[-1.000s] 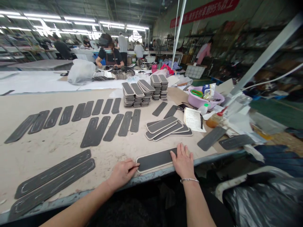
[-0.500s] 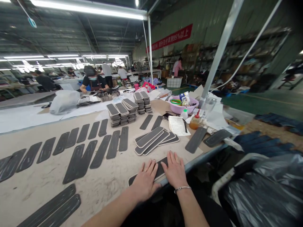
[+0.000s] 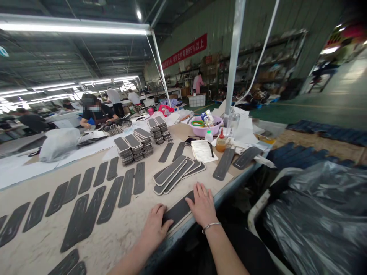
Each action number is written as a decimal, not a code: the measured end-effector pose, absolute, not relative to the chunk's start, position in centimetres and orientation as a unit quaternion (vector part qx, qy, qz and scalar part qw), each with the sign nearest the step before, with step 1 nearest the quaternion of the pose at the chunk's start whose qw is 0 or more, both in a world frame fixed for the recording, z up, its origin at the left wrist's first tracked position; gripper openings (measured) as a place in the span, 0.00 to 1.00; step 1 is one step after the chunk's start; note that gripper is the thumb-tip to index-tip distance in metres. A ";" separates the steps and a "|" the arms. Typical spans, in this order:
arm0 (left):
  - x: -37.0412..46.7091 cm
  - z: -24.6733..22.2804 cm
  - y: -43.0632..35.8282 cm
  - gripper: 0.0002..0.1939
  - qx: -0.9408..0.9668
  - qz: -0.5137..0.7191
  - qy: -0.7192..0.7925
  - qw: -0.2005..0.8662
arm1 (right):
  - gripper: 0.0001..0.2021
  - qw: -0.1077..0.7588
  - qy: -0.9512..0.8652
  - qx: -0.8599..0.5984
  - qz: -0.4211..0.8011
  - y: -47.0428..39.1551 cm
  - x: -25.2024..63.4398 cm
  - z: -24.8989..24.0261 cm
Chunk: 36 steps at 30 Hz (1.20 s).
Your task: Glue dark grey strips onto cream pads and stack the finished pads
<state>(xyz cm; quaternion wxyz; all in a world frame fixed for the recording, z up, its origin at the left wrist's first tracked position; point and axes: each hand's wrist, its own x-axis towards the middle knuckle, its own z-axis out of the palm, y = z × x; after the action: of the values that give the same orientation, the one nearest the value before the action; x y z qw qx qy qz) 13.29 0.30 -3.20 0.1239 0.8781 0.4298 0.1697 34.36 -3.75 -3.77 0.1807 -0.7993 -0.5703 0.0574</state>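
Note:
A dark grey rounded strip with a pale edge (image 3: 180, 209) lies flat at the table's front edge under both my hands. My left hand (image 3: 155, 226) rests over its left end, thumb apart from the fingers and lying on the dark face. Flat on the right end is my right hand (image 3: 203, 206), fingers stretched forward, a bracelet at the wrist. Just beyond lie several overlapping pale-edged strips (image 3: 172, 168). Shiny dark strips (image 3: 106, 200) are laid out in rows to the left.
Stacks of strips (image 3: 133, 142) stand farther back. Right of them are an open notebook (image 3: 203, 149), a red-tipped bottle of amber liquid (image 3: 220, 143) and a purple basin (image 3: 205, 130). A black plastic bag (image 3: 318, 221) fills the right foreground. A co-worker (image 3: 97, 110) works across the table.
My left hand has slid left along the strip to its end, uncovering more of the dark face. My right hand stays on the right end. The view has turned right.

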 end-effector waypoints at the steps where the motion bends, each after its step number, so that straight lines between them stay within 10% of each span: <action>1: 13.5 -2.7 0.6 0.14 0.873 0.145 0.445 0.138 | 0.32 0.189 -0.561 -0.804 0.060 -3.9 34.2 -3.6; 13: 16.6 1.1 3.9 0.08 0.823 0.019 0.464 0.326 | 0.29 0.325 -0.552 -0.762 0.089 -7.7 34.1 0.0; 36: 39.2 0.2 24.1 0.16 0.929 -0.092 0.357 0.012 | 0.34 0.365 -0.633 -0.658 0.182 -6.4 28.9 -6.1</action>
<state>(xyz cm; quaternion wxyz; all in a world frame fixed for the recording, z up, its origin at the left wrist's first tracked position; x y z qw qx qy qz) 39.17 24.10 0.19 0.0123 0.9295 0.3569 -0.0923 28.91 -6.40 -6.13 0.3651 -0.6585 -0.6326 0.1816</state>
